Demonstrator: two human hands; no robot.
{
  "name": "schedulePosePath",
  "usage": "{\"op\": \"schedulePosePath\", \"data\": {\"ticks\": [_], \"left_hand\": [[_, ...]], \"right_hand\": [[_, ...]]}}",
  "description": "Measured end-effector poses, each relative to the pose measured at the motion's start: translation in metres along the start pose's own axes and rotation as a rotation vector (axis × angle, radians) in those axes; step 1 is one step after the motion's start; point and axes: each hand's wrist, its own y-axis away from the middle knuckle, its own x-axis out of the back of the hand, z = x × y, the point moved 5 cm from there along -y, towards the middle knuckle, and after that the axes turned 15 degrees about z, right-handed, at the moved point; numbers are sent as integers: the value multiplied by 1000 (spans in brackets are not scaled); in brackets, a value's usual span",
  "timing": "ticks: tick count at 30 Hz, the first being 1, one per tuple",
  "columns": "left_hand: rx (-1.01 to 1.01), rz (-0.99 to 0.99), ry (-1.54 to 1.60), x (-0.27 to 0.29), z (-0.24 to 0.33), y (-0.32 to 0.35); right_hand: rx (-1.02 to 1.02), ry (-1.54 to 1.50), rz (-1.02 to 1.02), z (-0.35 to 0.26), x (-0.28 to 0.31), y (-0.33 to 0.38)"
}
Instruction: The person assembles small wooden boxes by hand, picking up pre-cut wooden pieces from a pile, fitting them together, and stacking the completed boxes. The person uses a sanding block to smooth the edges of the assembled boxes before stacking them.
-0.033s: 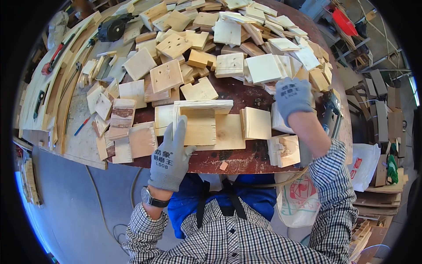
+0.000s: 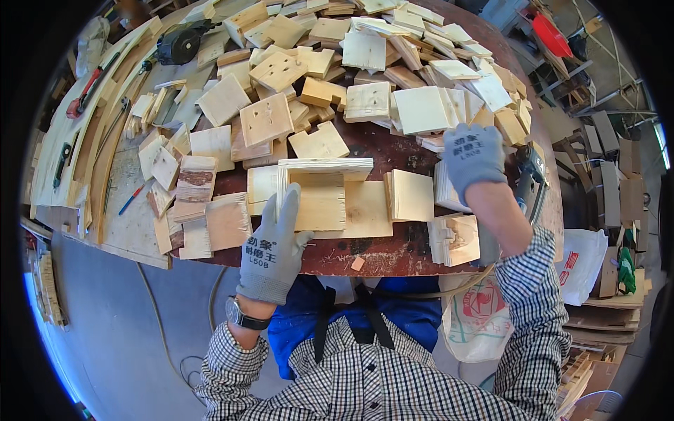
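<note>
My left hand (image 2: 270, 242), in a grey work glove, grips the left side of a wooden corner piece (image 2: 326, 167). Its fingers lie along the upright board and its thumb points inward. That piece stands on a flat wooden board (image 2: 368, 210) near the table's front edge. My right hand (image 2: 474, 158), gloved too, reaches to the near right side of the wood pile, its fingers bent down. What they hold, if anything, is hidden. Just below it stands a stack of thin boards (image 2: 448, 188). Between the hands is an upright square block (image 2: 411, 196).
A heap of cut wooden blocks (image 2: 295, 70) covers the table's far side. A nail gun (image 2: 531, 168) lies right of my right hand. At the left are long planks (image 2: 105, 133), a black power tool (image 2: 184, 43) and a pen (image 2: 131, 200). A notched block (image 2: 455, 240) sits near the front edge (image 2: 337, 270).
My right hand has shifted slightly to the right, and its fingers look more bent. My left hand and the corner piece have stayed in place.
</note>
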Motion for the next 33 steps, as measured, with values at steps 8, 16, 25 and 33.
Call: {"op": "schedulePosePath", "data": {"ticks": [8,16,25,33], "left_hand": [[17,19,-6,3,0,2],[107,-13,35,-2,-10,4],[15,53,77,8,3,-2],[1,-12,-2,2,-2,1]], "right_hand": [[-254,-1401,21,-21,74,88],[-325,-1781,-214,-125,41,65],[-346,-1370,184,-133,36,62],[-111,-1478,72,-142,33,81]]}}
